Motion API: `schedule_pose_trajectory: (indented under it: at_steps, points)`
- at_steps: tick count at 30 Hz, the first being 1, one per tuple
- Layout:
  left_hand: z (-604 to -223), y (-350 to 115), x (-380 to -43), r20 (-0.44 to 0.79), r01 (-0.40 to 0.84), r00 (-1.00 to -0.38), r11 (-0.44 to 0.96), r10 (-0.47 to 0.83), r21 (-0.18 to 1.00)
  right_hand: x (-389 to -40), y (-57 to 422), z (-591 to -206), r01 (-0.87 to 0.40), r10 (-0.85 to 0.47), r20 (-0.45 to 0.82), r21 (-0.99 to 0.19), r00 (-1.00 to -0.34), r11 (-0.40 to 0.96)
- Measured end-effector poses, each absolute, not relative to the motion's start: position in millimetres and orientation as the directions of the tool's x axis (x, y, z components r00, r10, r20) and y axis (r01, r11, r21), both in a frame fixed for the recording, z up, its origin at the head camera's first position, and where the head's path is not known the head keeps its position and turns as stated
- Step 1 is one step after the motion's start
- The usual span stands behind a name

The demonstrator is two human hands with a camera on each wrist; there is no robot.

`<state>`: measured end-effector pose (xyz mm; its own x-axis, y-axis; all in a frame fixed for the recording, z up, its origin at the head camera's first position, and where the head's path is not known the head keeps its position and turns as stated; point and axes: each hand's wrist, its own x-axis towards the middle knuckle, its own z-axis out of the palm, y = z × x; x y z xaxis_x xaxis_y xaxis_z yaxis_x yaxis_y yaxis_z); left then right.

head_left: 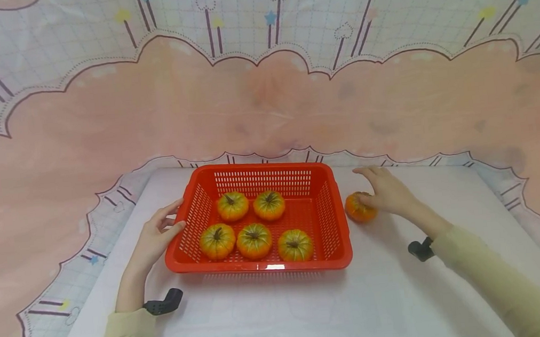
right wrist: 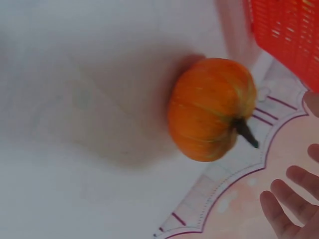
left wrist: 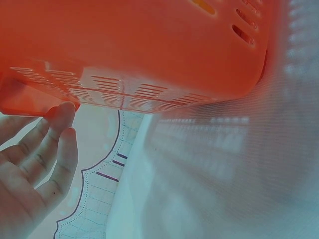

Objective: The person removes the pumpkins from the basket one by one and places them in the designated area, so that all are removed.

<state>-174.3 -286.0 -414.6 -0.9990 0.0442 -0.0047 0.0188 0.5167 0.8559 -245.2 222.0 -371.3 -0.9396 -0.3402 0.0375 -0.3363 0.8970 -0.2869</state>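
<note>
A red plastic basket (head_left: 240, 265) with slotted walls holds several small orange-green pumpkins (head_left: 254, 241). At its left side my left hand (head_left: 152, 240) has its fingers spread and slightly bent, fingertips at the rim; in the left wrist view the fingers (left wrist: 61, 117) meet the basket's edge without wrapping round it. Just right of the basket, a single orange pumpkin (head_left: 359, 210) sits on the table. Over this pumpkin my right hand (head_left: 389, 191) hovers with fingers spread; the right wrist view shows a gap between the fingers (right wrist: 286, 199) and the stemmed pumpkin (right wrist: 212, 112).
The white table (head_left: 264, 319) runs under everything. Behind it and along its sides hangs a pink and white patterned cloth (head_left: 255, 111). Each wrist carries a black camera mount, one at the left wrist (head_left: 164, 302) and one at the right (head_left: 420, 250).
</note>
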Motion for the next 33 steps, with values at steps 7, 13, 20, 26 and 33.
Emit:
schedule_pose_trajectory:
  at_steps: [7, 13, 20, 26, 33]
  points:
    - [-415, -286, -175, -0.006, 0.022, -0.999, 0.521, 0.051, 0.853, -247, 212, -356, -0.324, -0.320, 0.062, -0.291, -0.945, 0.900]
    - [-414, -286, -175, -0.008, 0.020, -0.999, 0.518, 0.052, 0.855, -247, 202, -345, -0.334, -0.324, 0.081, -0.281, -0.943, 0.900]
    - [-413, -285, -174, -0.014, 0.011, -0.999, 0.518, 0.044, 0.855, -246, 188, -336, -0.335, -0.324, 0.088, -0.258, -0.942, 0.906]
    - [-412, -285, -174, -0.006, 0.021, -0.999, 0.518, 0.051, 0.855, -247, 175, -330, -0.368, -0.352, 0.107, -0.255, -0.930, 0.894]
    - [-411, -285, -173, 0.002, 0.032, -0.998, 0.517, 0.059, 0.856, -249, 160, -323, -0.404, -0.385, 0.121, -0.261, -0.915, 0.877]
